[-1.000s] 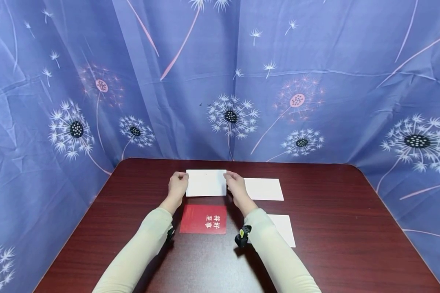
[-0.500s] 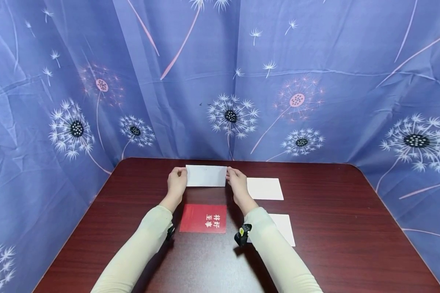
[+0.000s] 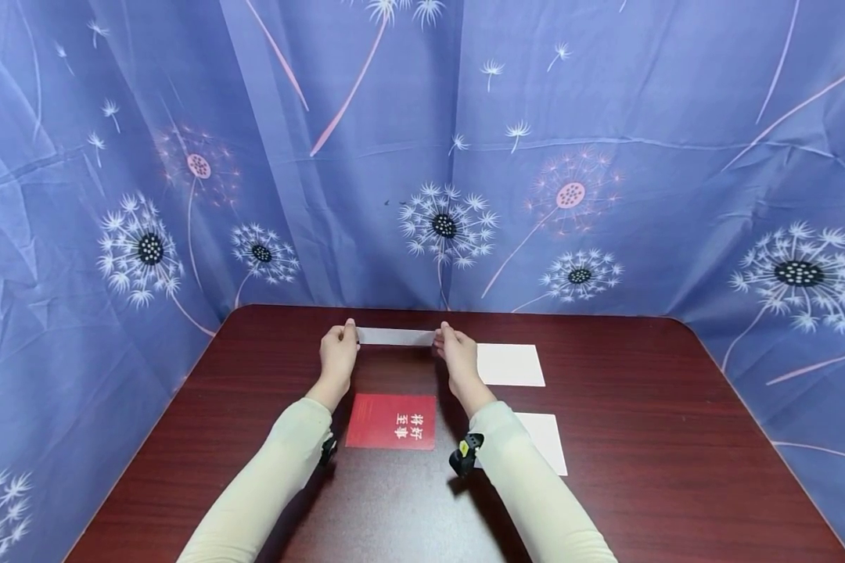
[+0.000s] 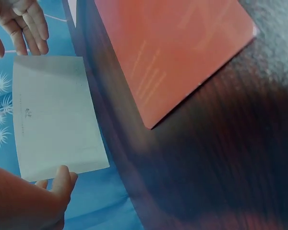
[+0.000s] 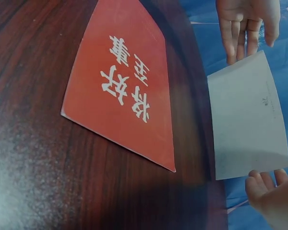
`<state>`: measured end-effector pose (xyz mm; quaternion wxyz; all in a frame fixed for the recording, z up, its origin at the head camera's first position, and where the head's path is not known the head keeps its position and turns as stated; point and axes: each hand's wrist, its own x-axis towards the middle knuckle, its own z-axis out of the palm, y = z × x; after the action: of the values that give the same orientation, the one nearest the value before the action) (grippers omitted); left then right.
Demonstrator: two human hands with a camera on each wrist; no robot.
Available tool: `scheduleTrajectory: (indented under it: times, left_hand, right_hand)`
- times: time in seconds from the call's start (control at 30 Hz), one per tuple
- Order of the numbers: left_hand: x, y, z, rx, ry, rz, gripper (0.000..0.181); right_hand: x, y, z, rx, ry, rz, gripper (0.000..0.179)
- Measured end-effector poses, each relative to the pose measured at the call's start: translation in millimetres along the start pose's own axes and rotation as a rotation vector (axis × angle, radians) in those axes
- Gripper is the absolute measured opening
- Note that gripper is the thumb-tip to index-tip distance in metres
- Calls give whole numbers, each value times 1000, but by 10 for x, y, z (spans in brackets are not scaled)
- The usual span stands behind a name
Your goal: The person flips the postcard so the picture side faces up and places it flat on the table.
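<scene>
Between my two hands is a pale card [image 3: 396, 337], held up over the far side of the table. It looks like a thin strip in the head view, tipped nearly edge-on. Its flat face with a small printed mark shows in the left wrist view, where the card [image 4: 60, 115] bows slightly. My left hand [image 3: 338, 356] holds one short edge, thumb uppermost. At the opposite short edge is my right hand [image 3: 459, 360], its fingertips on the card. Nearer me lies a red card [image 3: 387, 422] with white characters.
Two white cards lie on the right of the dark wooden table [image 3: 648, 438]: one card [image 3: 510, 365] beside my right hand, another card [image 3: 545, 438] partly behind the right sleeve. A blue dandelion-print curtain [image 3: 366, 234] stands behind the table.
The pale card has tipped from showing its broad white face to a narrow strip in the head view. Both thumbs have rotated upward. The cards on the table have not moved.
</scene>
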<state>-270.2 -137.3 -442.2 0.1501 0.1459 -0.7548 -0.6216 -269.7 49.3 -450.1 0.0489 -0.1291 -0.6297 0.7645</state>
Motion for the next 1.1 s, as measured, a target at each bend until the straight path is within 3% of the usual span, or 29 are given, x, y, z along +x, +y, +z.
scheduleTrajectory:
  times: [0.47, 0.83, 1.1]
  left_hand:
    - [-18, -21, -2, 73, -6, -1, 18]
    - [-21, -46, 17, 28, -41, -20, 28]
    - [-20, -44, 7, 40, -70, -7, 33]
  right_hand:
    - [23, 35, 0, -2, 46, -19, 26]
    - [20, 69, -36, -115, 60, -18, 23]
    - [19, 69, -43, -89, 49, 4, 29]
